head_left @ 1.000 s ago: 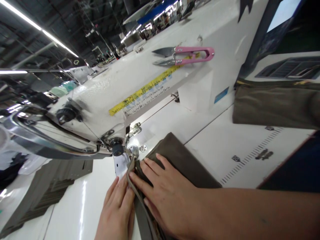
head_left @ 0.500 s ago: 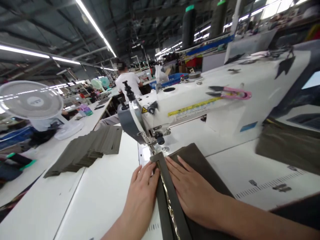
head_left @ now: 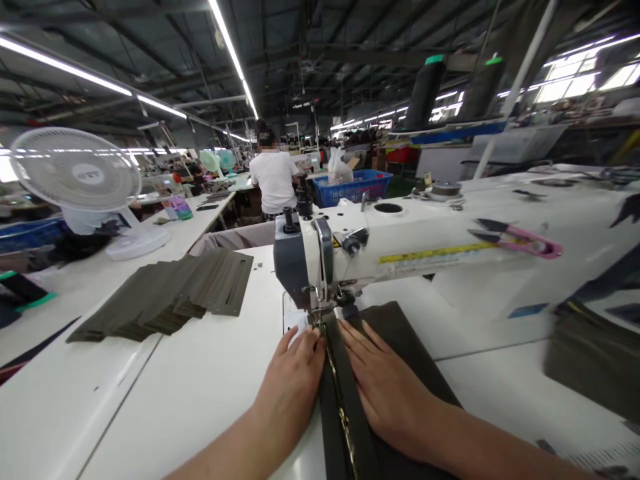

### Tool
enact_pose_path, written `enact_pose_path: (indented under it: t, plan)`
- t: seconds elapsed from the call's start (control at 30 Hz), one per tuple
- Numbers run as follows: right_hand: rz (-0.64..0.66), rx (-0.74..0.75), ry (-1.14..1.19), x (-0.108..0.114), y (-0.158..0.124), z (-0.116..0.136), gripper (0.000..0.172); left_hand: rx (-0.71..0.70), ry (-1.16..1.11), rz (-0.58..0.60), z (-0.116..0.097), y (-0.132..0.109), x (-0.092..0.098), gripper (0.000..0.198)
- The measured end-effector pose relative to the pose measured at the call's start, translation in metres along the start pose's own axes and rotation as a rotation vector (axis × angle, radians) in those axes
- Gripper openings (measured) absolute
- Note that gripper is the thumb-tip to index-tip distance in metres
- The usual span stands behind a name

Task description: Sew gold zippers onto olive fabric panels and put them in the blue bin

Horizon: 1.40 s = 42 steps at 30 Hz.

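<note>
Left hand point(head_left: 293, 383): grip released, palm down, fingers spread flat against the left edge of the olive zipper strip point(head_left: 345, 413). Right hand point(head_left: 387, 387): grip likewise released, lying flat on the olive fabric panel point(head_left: 400, 330), just right of the strip. The strip runs between the two hands on the white tabletop point(head_left: 200, 380); its far end sits under the presser foot point(head_left: 320, 313) of the sewing machine point(head_left: 400, 247). The zipper teeth show as a pale line down the strip's middle. Pink thread snips point(head_left: 520, 240) rest on the machine arm. A fanned stack of olive pieces point(head_left: 170, 293) lies to the left, well apart from the hands. A white fan point(head_left: 75, 177) stands on the next table.
</note>
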State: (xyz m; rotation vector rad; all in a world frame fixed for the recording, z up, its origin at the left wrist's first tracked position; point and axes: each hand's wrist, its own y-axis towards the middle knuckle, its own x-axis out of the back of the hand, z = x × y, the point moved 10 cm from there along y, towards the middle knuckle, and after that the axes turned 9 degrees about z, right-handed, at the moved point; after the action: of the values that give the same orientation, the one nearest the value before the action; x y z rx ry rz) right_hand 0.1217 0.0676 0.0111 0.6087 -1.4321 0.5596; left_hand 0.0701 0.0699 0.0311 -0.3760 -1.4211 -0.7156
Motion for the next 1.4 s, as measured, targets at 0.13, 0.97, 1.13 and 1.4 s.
enact_pose_path:
  t: [0.13,0.97,1.13,1.4]
  plan:
    - [0.019,0.011,0.018,0.001,0.006,-0.004,0.05,-0.013,0.003,-0.007,0.004,0.004,-0.004,0.031]
    - [-0.151,-0.127,0.244,0.013,0.01,-0.017,0.045,-0.044,0.024,-0.01,0.003,0.0,-0.005,0.028]
    - [-0.164,-0.152,0.283,0.016,0.011,-0.018,0.044,-0.159,0.103,-0.036,-0.002,-0.002,-0.004,0.034]
    - [-0.237,-0.15,0.377,0.02,0.005,-0.024,0.041,-0.208,0.103,-0.061,0.004,-0.006,-0.001,0.038]
